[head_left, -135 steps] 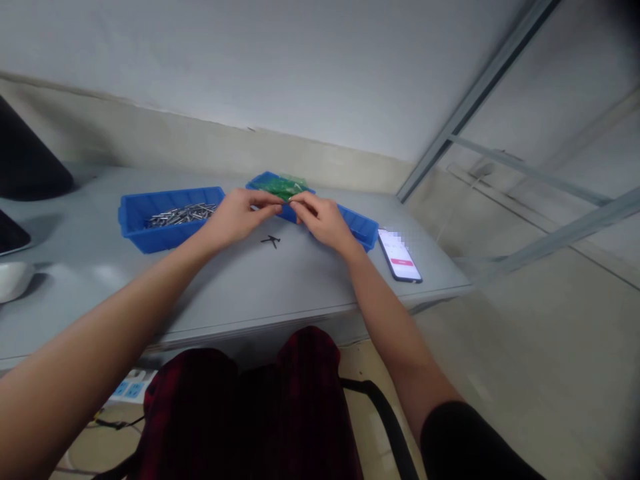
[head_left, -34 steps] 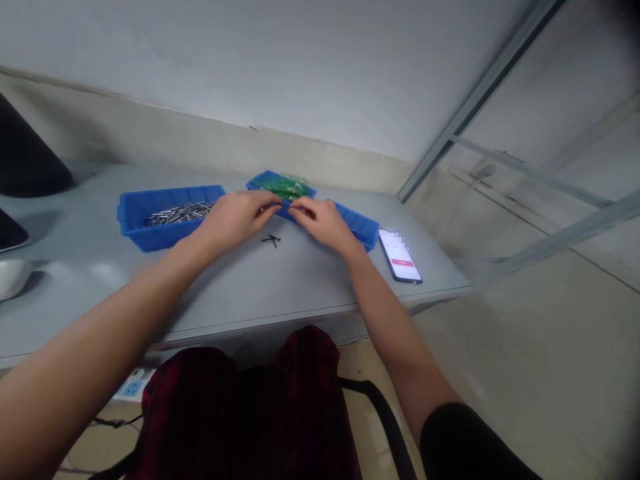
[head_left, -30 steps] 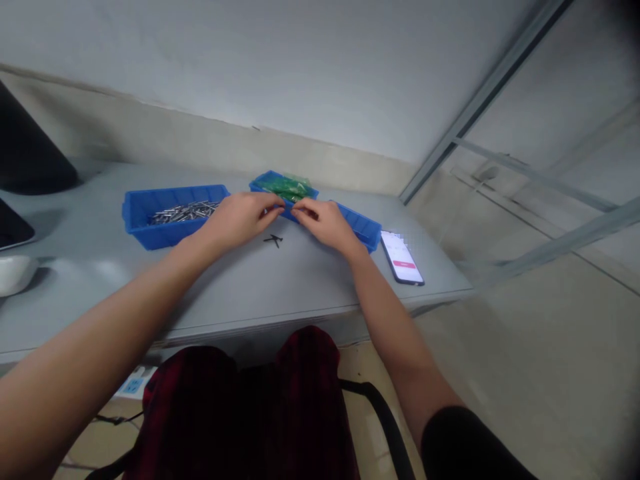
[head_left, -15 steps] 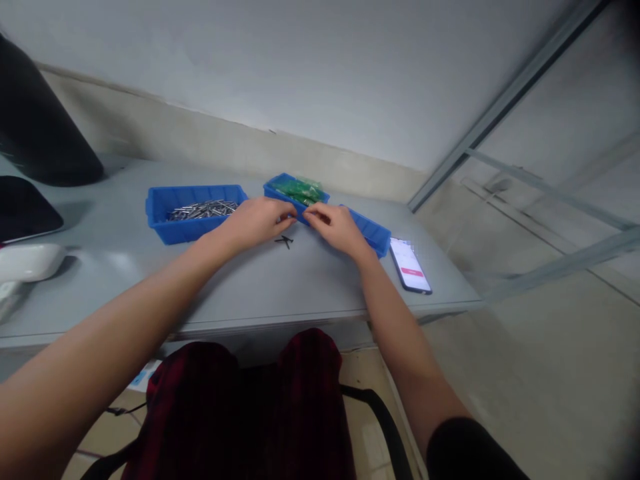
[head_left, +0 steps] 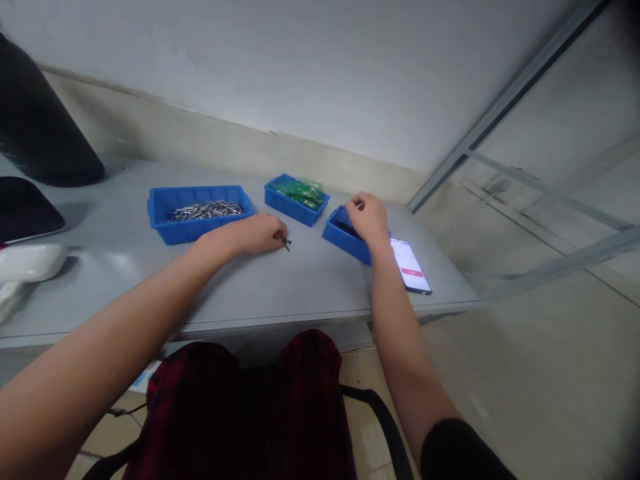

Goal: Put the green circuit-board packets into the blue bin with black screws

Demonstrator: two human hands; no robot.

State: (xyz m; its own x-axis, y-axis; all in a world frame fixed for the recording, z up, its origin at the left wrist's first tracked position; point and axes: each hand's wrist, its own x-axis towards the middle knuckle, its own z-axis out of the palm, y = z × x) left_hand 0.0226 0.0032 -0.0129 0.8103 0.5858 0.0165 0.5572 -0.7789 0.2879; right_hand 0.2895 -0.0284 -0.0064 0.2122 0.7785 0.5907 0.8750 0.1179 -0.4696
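Note:
My left hand [head_left: 261, 233] rests low over the desk, its fingers pinched at a few small dark screws [head_left: 286, 244] that lie on the surface. Over the right-hand blue bin [head_left: 347, 243] is my right hand [head_left: 369, 217], with thumb and fingers curled together; whatever they hold is hidden. Dark small pieces [head_left: 347, 229] show inside that bin, partly covered by the hand. To the left, a larger blue bin [head_left: 175, 232] contains many silver screws or nails [head_left: 207, 211]. Between the two, a small blue bin [head_left: 290, 211] holds green plastic packets [head_left: 303, 191].
A lit phone [head_left: 411, 265] lies right of the bins, near the grey desk's [head_left: 300, 287] right end. At far left are a black bottle [head_left: 47, 127], a dark device [head_left: 27, 210] and a white case [head_left: 33, 263]. A metal frame [head_left: 455, 167] stands at right.
My hands have moved apart from the middle. The right went right, to above the right-hand bin; the left came down to the dark screws on the desk.

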